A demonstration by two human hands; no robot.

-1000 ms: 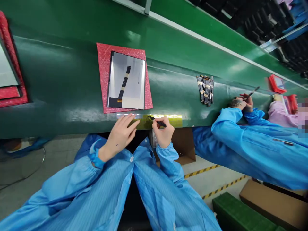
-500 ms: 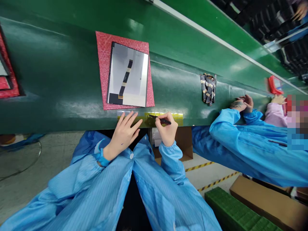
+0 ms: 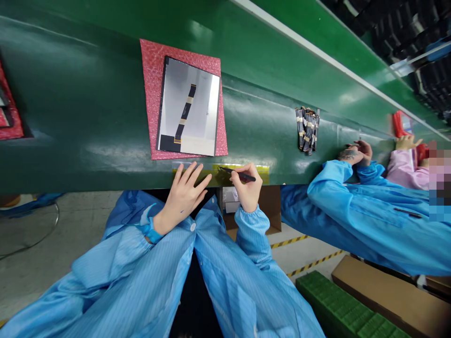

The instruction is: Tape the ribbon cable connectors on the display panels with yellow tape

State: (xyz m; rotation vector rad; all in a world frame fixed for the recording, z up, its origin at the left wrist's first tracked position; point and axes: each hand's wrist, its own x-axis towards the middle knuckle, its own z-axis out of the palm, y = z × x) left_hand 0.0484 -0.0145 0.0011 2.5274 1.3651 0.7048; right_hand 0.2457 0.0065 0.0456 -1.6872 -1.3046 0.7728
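My left hand (image 3: 185, 195) lies flat with its fingers spread on a yellow tape strip (image 3: 259, 172) at the near edge of the green conveyor belt (image 3: 88, 103). My right hand (image 3: 248, 190) is closed on black tweezers (image 3: 237, 174), whose tip touches the strip just right of my left fingers. Just beyond the strip, a silver display panel (image 3: 197, 108) with a black-and-gold flex cable (image 3: 185, 112) rests on a red foam mat (image 3: 152, 94).
A bundle of flex cables (image 3: 307, 129) lies on the belt to the right. A co-worker in a blue sleeve (image 3: 352, 202) rests both hands on the belt's edge. Another red mat (image 3: 10, 122) sits far left. Cardboard boxes (image 3: 387, 291) and a green crate (image 3: 338, 310) stand on the floor.
The view has shifted slightly; the panel and mat sit a little higher in the picture. My hands stay on the strip, with the tweezers angled slightly further right.
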